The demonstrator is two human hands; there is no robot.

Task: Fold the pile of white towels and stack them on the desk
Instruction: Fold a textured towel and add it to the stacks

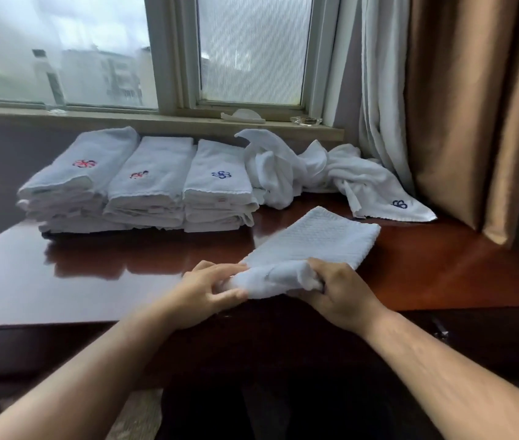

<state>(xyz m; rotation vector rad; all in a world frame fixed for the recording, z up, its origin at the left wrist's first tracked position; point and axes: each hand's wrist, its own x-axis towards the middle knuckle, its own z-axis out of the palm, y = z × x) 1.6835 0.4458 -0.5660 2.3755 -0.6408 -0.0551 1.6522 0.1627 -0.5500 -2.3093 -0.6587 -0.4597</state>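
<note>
A white waffle-textured towel (pixel 312 241) lies folded lengthwise on the glossy brown desk (pixel 93 281), its near end bunched at the front edge. My left hand (pixel 210 290) pinches that end from the left and my right hand (pixel 337 292) grips it from the right. Three stacks of folded white towels stand side by side at the back: the left stack (pixel 70 185) and the middle stack (pixel 150 185) bear red embroidery, the right stack (pixel 220 188) blue. A heap of unfolded white towels (pixel 324 173) lies crumpled to the right of the stacks.
A window sill (pixel 156 120) runs behind the desk, holding a glass ashtray (pixel 305 121) and a white object (pixel 243 115). White and brown curtains (pixel 461 115) hang at the right, reaching down to the desk's back corner. Bare desk surface lies left of my hands.
</note>
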